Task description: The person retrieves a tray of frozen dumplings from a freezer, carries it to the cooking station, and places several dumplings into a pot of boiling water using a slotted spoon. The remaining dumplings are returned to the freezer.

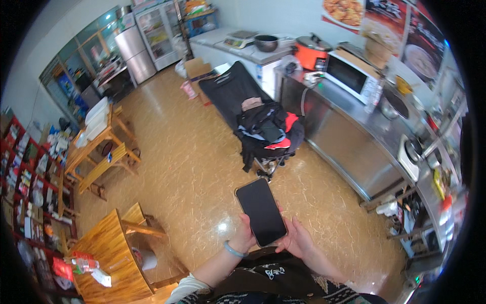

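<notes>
A smartphone with a dark screen is held upright in front of my body, over the tan floor. My left hand, with a pale bangle at the wrist, grips its left edge, the thumb along the side. Against its lower right edge rests my right hand, palm partly turned up and fingers spread; some fingers are hidden behind the phone. Below both hands shows a dark apron with white writing.
Ahead stands a black folding lounger with piled clothes. A steel counter on the right carries a white microwave oven and an orange cooker. Wooden tables and benches stand left, near red shelves.
</notes>
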Tool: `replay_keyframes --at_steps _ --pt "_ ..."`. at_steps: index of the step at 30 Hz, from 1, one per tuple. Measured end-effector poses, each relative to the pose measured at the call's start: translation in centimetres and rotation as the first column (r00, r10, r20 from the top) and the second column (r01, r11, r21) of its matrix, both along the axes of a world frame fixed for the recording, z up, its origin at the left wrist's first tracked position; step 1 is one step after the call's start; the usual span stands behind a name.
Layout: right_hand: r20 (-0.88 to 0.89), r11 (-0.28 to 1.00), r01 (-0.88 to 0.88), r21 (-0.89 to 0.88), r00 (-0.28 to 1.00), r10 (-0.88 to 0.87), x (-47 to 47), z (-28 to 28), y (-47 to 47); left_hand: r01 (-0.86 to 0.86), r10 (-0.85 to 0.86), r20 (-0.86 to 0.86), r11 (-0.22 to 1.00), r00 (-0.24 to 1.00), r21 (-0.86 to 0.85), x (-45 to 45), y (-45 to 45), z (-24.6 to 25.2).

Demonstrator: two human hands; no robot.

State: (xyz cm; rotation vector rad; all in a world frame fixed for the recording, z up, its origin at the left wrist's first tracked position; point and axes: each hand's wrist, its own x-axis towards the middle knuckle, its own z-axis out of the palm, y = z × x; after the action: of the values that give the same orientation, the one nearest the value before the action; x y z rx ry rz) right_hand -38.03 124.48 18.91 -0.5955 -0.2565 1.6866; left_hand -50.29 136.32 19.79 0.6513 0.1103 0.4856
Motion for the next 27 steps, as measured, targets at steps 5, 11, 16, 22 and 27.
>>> replay_keyframes --at_steps 5,11,16,22,27 --pt "0.052 0.978 -0.210 -0.015 0.976 0.210 2.5 1.4 15.4 -0.297 0.302 -0.236 0.953 0.924 0.059 -1.2 11.2 1.1" --pt "0.197 0.899 -0.423 -0.114 0.877 0.438 -0.6 0.4 33.4 -0.608 0.485 -0.438 0.769 0.757 -0.199 -3.7 26.0 -1.0" --pt "0.135 0.872 -0.478 -0.102 0.862 0.489 -1.7 0.3 47.9 -0.701 0.653 -0.259 0.680 0.712 -0.215 -5.1 39.3 -0.7" --pt "0.125 0.923 -0.383 -0.028 0.915 0.384 -1.5 1.5 62.6 -0.667 0.618 -0.289 0.736 0.731 -0.113 -5.2 54.9 0.8" --pt "0.222 0.922 -0.372 -0.111 0.894 0.388 -0.9 1.0 76.2 -0.637 0.585 -0.380 0.770 0.716 -0.015 -4.1 68.4 0.3"
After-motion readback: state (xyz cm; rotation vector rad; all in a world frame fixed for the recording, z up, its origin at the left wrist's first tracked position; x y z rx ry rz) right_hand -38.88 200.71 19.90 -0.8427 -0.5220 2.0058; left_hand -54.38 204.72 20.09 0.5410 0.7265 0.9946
